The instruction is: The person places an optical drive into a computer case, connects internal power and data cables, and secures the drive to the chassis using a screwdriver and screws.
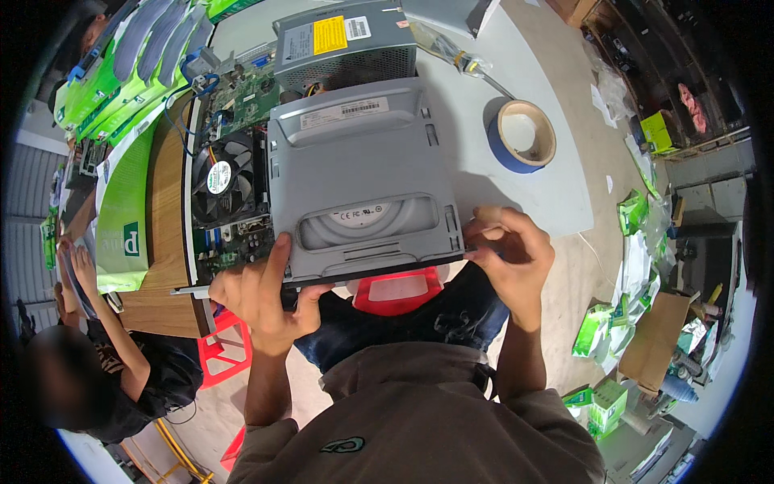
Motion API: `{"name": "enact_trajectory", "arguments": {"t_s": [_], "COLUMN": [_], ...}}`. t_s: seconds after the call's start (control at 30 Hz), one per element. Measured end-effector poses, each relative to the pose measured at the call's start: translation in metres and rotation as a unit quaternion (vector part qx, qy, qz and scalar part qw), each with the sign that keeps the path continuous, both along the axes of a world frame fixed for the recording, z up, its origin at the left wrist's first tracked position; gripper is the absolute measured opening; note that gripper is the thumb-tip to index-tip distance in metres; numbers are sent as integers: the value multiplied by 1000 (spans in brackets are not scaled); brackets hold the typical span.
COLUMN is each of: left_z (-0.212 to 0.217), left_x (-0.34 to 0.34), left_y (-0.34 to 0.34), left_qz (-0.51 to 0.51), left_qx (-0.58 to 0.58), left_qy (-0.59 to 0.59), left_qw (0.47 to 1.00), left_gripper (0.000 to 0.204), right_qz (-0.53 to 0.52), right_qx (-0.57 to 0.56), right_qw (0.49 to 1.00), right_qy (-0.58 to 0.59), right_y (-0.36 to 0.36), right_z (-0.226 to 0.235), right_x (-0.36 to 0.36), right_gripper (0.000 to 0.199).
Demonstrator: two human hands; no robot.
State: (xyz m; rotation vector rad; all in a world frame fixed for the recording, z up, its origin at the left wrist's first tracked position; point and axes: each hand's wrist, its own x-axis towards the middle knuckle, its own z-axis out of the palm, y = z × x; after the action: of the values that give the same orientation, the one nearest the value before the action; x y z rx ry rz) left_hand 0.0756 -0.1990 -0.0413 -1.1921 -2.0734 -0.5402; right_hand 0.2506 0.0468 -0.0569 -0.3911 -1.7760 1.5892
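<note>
A grey metal drive cage (363,173) lies in front of me, over the right side of an opened desktop computer. Its top has a label at the far end and an oval cutout at the near end, with a metal drive showing through. My left hand (270,310) grips the near left corner, index finger on top and thumb below the front edge. At the near right corner, my right hand (516,262) pinches the edge between thumb and fingers. Left of the cage sit a black cooling fan (226,179) and a green motherboard (251,101). Beyond it stands a boxy power supply (347,48).
A blue tape roll (516,159) and a clear-handled screwdriver (488,79) lie on the white tabletop (556,194) to the right. Green and white packages (125,210) are stacked at left, near another person's arm (113,319). A red stool (399,290) shows below the table edge.
</note>
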Motion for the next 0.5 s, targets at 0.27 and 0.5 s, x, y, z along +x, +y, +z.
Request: {"name": "enact_trajectory", "arguments": {"t_s": [0.27, 0.5], "left_z": [2, 1], "left_x": [-2, -3], "left_y": [-1, -1], "left_qz": [-7, -20], "left_qx": [1, 15], "left_qy": [10, 11], "left_qw": [1000, 1000], "left_gripper": [54, 49], "right_qz": [2, 14], "right_qx": [28, 24], "right_qw": [1000, 999], "right_qy": [3, 18], "right_y": [0, 1], "right_z": [-3, -7], "right_x": [1, 3], "right_gripper": [46, 48]}}
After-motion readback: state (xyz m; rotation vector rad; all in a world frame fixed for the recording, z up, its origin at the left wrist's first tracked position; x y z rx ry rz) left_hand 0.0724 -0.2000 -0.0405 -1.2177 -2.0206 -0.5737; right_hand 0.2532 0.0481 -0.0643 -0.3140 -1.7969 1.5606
